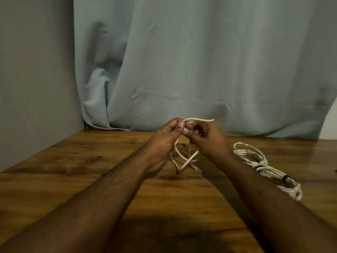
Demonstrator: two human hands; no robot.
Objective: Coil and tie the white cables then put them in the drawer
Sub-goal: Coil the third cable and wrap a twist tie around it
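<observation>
A thin white cable (184,159) hangs in loose loops between both hands above the wooden table (91,170). My left hand (164,141) pinches it near the top with thumb and fingers. My right hand (209,139) grips the same cable just to the right, fingers curled, with a short free end sticking out rightward above it. A plug end dangles low, near the tabletop. A second white cable bundle (264,167), coiled and bound with dark ties, lies on the table to the right, partly behind my right forearm. No drawer is in view.
A pale blue-green curtain (200,70) hangs along the table's far edge. A grey wall (36,70) borders the left side. Bare wood stretches left of my left arm and in front.
</observation>
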